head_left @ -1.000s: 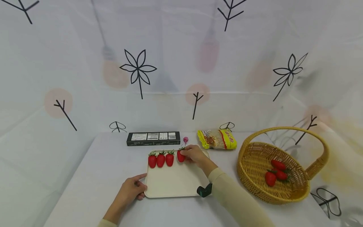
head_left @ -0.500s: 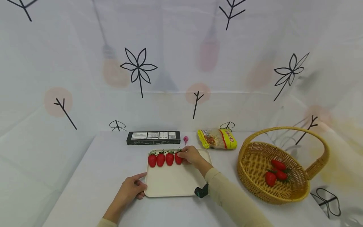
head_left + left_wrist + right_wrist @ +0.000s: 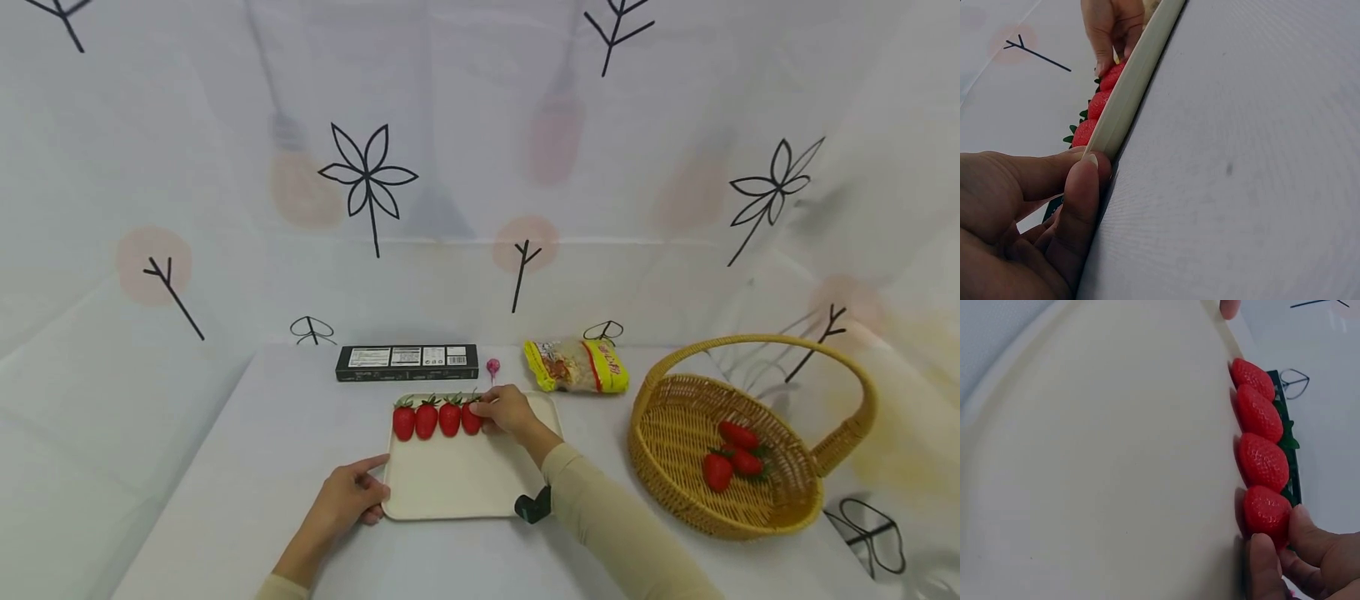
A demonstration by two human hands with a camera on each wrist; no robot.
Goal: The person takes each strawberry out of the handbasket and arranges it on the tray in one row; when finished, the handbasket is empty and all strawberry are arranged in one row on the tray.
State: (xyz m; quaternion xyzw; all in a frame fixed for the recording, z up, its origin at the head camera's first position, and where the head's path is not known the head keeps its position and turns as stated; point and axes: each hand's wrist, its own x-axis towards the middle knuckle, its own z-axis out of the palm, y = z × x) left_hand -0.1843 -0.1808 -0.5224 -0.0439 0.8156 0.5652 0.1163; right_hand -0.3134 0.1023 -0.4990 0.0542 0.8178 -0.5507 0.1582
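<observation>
Several strawberries stand side by side along the far edge of a cream tray (image 3: 457, 483), leafy tops away from me. At the right end of this row, my right hand (image 3: 508, 410) pinches a strawberry (image 3: 1265, 511) between thumb and fingers, close beside its neighbour. The right wrist view shows that strawberry on the tray's surface, its leaves partly hidden. My left hand (image 3: 347, 498) rests at the tray's left edge. Its index finger and thumb touch the rim apart from each other, the index finger fairly straight; the left wrist view shows both against the rim (image 3: 1124, 109).
A wicker basket (image 3: 667, 492) with a tall handle stands on the right, with 3 strawberries (image 3: 717, 472) inside. Behind the tray lie a black box (image 3: 407, 363), a pink lollipop (image 3: 492, 366) and a yellow food packet (image 3: 576, 365). A patterned cloth hangs behind the table.
My right hand has moved slightly left with its strawberry, closing the gap to the row, then stays there. The left hand stays at the tray's edge.
</observation>
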